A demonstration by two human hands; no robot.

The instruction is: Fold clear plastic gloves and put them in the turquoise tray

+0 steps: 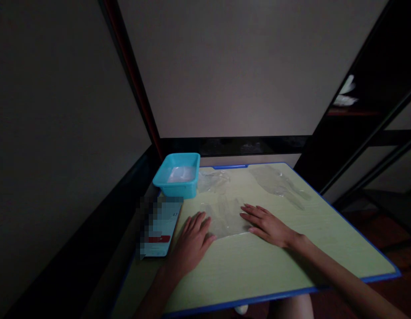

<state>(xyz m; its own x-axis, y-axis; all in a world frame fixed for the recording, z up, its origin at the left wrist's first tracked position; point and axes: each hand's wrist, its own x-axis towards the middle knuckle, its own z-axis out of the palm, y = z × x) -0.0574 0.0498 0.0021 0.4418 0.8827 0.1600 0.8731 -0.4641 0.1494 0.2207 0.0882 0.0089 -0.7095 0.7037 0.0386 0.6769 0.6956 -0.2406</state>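
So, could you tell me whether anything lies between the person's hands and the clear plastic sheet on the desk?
Nothing visible does. The left hand and right hand both lie flat on the clear plastic sheet, fingers spread at its two sides. The blue tub and the box sit off to the left.

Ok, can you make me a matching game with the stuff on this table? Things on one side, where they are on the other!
Things:
1. tub
2. box
3. clear sheet
4. right hand

Places:
A. flat on the sheet's right part
B. table's far left corner
C. between the two hands, flat on the table
D. just left of the left hand, at the table's left edge

Pairs: 1-B, 2-D, 3-C, 4-A
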